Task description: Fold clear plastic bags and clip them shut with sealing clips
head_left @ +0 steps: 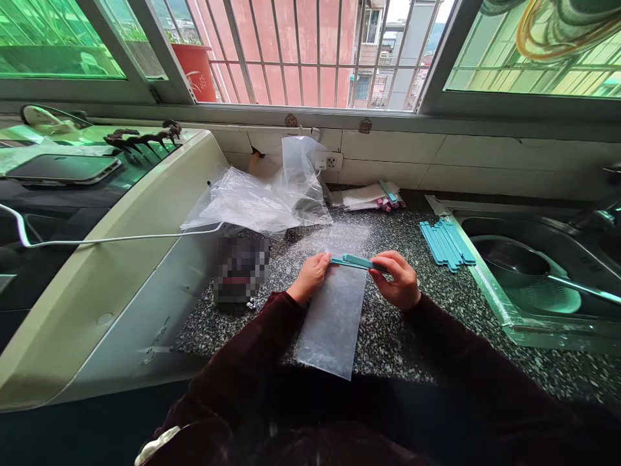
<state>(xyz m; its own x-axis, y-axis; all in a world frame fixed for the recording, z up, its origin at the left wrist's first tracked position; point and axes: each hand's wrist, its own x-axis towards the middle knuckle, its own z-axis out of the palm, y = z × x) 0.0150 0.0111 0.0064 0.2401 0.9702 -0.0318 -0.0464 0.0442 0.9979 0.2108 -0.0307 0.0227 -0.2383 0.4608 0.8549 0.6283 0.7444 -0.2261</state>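
While a clear plastic bag (330,330) is hanging toward the wearer over the speckled counter (388,343), a teal clip (356,261) is lying across its far edge; the left hand (312,277) is pinching the clip's left end with the bag's corner, the right hand (398,281) is gripping its right end between thumb and fingers; neither hand is free; the clip's two strips are diverging in part, so the clipping is looking partway done, not fully closed; whether the bag is holding anything, cannot tell, it is looking flat

Farther right, spare teal clips (446,244) are lying in a loose pile beside the sink (504,314), apparently unused; farther left, loose clear bags (252,200) are sitting crumpled, seemingly unclipped; near the wall, a stack of packets (361,196) is resting with pink and teal clips among it, possibly the finished ones; exact count is staying unclear
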